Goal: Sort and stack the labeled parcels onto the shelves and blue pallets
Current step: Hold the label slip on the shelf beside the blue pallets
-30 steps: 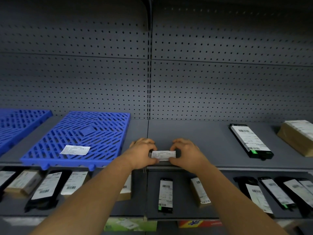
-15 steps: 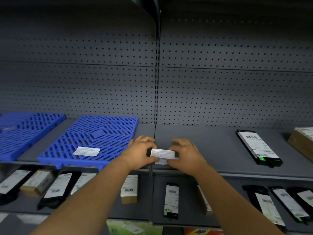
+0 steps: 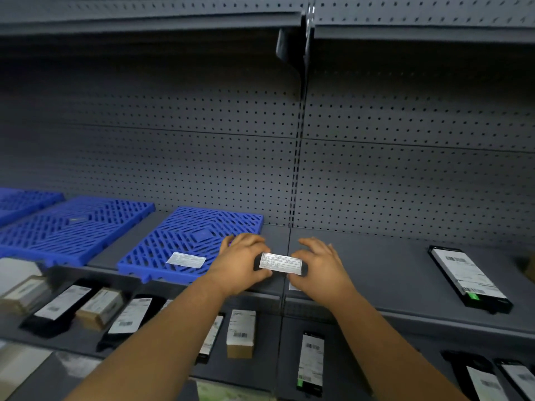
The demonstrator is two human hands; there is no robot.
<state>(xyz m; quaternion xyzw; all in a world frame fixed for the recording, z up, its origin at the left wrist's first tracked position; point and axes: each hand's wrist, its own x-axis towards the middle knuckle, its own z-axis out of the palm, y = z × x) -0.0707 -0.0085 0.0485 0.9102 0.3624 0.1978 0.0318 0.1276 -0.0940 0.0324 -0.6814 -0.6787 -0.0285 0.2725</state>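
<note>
Both hands at the front edge of the middle shelf, a small labeled parcel between them.

Left hand (image 3: 241, 263) grips the left end of the small parcel (image 3: 280, 263), thumb under, fingers curled over; parcel sits white label up over the shelf (image 3: 376, 273) lip at frame centre. Right hand (image 3: 320, 269) at 3 o'clock of the parcel, fingers spread and bent; its thumb looks to touch the parcel's right end, but contact is hard to confirm. Blue pallet (image 3: 199, 238) at 9 o'clock of the hands, a white label (image 3: 186, 259) lying flat on its near edge. Second blue pallet (image 3: 75, 227) farther out at 9 o'clock. Black labeled parcel (image 3: 469, 277) lies flat at 3 o'clock, well apart. Lower shelf (image 3: 269, 371) at 6 o'clock carries a row of black and brown labeled parcels.
</note>
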